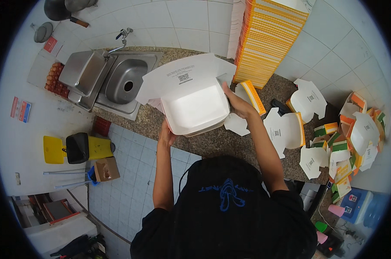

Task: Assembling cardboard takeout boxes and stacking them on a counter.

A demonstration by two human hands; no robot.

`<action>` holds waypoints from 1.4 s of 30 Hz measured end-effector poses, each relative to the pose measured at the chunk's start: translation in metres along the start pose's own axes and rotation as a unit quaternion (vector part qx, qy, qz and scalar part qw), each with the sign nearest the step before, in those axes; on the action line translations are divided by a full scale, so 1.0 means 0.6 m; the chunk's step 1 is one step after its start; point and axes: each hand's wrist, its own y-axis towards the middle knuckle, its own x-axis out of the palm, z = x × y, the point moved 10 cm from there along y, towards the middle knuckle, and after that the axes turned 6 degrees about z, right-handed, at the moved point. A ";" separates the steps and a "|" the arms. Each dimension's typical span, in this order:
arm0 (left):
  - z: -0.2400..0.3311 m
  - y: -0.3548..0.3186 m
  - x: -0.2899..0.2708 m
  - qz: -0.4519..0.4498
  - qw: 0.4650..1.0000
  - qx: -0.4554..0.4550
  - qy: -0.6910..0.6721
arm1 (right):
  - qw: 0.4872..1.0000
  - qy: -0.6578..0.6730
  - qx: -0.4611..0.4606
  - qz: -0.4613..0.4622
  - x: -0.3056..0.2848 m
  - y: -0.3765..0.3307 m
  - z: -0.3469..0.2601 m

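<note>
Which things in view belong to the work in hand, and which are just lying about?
Likely in the job:
- open box, in left hand and right hand
- tall stack
- heaped boxes

Lying about:
- sink
- eggs
- yellow bin
- wok

Left hand (167,134) and right hand (240,102) bare, forearms too. Black top (264,228), short black sleeves (290,200) ending well behind hands. Behind hands, midway between them: blue looped emblem (228,196), small blue lettering (207,189) either side. Thin black cord (182,176), curved, behind left hand.
</note>
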 end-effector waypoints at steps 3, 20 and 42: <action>0.008 -0.005 -0.002 0.008 1.000 0.001 -0.008 | 0.999 0.029 -0.013 -0.009 0.012 -0.002 0.001; 0.058 -0.055 -0.006 -0.029 0.999 0.038 -0.012 | 0.933 -0.180 -0.161 0.267 -0.230 -0.063 0.009; 0.232 -0.183 0.112 0.116 0.853 0.423 0.282 | 0.819 -0.329 -0.102 0.460 -0.584 -0.370 0.117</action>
